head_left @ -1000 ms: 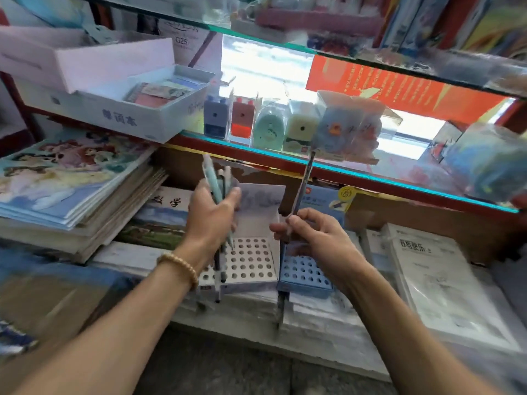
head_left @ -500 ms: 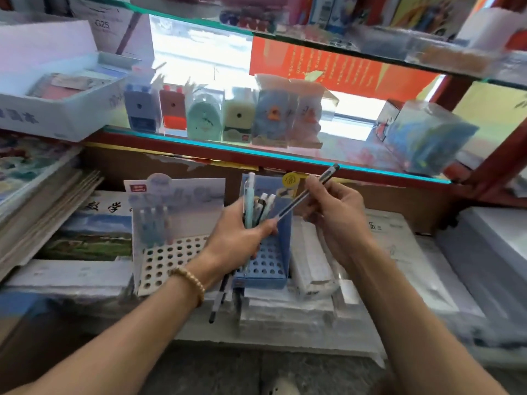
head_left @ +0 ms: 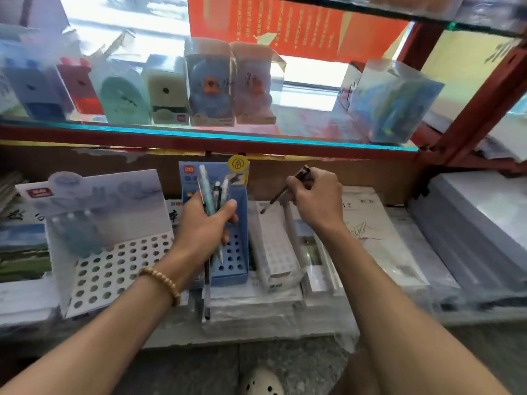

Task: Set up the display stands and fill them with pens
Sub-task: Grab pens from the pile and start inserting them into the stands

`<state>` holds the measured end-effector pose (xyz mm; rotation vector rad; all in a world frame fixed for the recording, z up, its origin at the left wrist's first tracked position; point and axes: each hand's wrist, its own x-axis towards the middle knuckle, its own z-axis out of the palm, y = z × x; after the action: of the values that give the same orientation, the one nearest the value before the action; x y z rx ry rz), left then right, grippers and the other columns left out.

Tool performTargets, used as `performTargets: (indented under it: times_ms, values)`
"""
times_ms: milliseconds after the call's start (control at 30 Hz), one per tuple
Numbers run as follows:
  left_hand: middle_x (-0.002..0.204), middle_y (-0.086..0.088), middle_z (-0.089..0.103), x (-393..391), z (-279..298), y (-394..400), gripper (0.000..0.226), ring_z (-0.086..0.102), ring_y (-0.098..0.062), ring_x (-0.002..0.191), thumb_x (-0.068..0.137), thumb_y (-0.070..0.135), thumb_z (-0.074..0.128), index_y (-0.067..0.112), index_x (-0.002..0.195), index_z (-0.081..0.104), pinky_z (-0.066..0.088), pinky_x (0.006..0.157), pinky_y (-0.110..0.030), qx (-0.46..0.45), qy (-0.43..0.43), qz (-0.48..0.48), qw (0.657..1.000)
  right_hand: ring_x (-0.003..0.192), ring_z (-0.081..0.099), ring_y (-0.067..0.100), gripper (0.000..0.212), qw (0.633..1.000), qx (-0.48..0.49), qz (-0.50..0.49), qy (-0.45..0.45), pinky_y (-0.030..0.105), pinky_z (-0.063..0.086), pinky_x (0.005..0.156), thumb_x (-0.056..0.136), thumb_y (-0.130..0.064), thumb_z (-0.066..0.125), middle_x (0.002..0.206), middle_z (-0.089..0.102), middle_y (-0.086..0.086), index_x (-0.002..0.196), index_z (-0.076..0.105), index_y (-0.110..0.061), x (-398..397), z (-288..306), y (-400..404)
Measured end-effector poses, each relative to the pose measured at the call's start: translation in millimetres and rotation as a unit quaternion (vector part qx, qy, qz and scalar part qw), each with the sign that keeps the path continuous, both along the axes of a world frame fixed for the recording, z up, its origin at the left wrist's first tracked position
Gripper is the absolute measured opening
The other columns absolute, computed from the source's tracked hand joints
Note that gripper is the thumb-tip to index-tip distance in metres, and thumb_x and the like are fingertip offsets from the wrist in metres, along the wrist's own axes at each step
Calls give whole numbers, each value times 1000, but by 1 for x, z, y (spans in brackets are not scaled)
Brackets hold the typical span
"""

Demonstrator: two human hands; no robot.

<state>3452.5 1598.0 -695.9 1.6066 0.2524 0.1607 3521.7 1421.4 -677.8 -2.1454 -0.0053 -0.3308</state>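
Observation:
My left hand [head_left: 209,223] grips a bunch of pens [head_left: 214,195] upright, in front of the blue display stand [head_left: 233,260] with rows of round holes. My right hand [head_left: 316,199] pinches a single dark pen [head_left: 281,193], slanted with its tip down-left above a third, grey-white perforated stand [head_left: 273,246]. A wide white display stand [head_left: 114,269] with many holes and a pale printed backboard sits to the left; its holes hold no pens.
Wrapped paper packs [head_left: 399,240] and stacks [head_left: 484,223] lie to the right. A glass shelf edge [head_left: 228,138] with boxed sharpeners [head_left: 208,84] hangs just above the stands. Booklets [head_left: 22,246] lie at left. A red frame post [head_left: 479,109] rises at right.
The view has swung right and down. My right hand has carried its pen rightward, from over the blue stand to above the grey-white one. The left hand has kept its bunch before the blue stand.

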Motion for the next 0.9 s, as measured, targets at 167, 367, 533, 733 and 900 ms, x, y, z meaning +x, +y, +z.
performTargets:
  times_ms: [167, 367, 533, 733, 900]
  values:
    - [74, -4, 63, 15, -6, -12, 8, 48, -13, 46, 99, 19, 58, 18, 92, 55, 44, 47, -27, -23, 15, 28, 999, 82, 70, 15, 7, 1000, 5, 17, 24, 37, 59, 79, 93, -23, 69, 86, 72, 0, 88, 68, -19, 15, -15, 4]
    - [75, -5, 63, 22, -16, -17, 6, 49, -13, 46, 98, 19, 59, 14, 96, 55, 43, 45, -25, -9, 23, 33, 999, 80, 70, 19, 12, 996, -53, 52, 49, 46, 59, 77, 93, -25, 67, 82, 71, 0, 86, 68, -16, 21, -33, 12]
    - [75, -5, 63, 25, -17, -18, 7, 49, -12, 45, 98, 18, 59, 14, 95, 55, 44, 44, -24, -2, 25, 27, 999, 86, 65, 20, 11, 984, -161, 59, 49, 39, 55, 78, 96, -25, 65, 88, 68, 1, 89, 66, -16, 26, -23, 6]
    - [74, -5, 62, 19, -16, -18, 7, 48, -9, 43, 99, 18, 58, 16, 93, 53, 43, 44, -24, -1, 25, 3, 1000, 80, 71, 19, 9, 988, -115, 62, 87, 43, 61, 76, 94, -22, 68, 88, 71, 4, 89, 71, -15, 27, -26, 1]
    - [74, -8, 62, 12, -12, -11, 5, 48, -10, 43, 99, 14, 57, 16, 97, 53, 43, 44, -22, 0, 14, -15, 1000, 73, 73, 13, 12, 990, -73, 54, 112, 39, 63, 73, 99, -19, 60, 90, 70, 3, 93, 68, -13, 26, -28, -5]
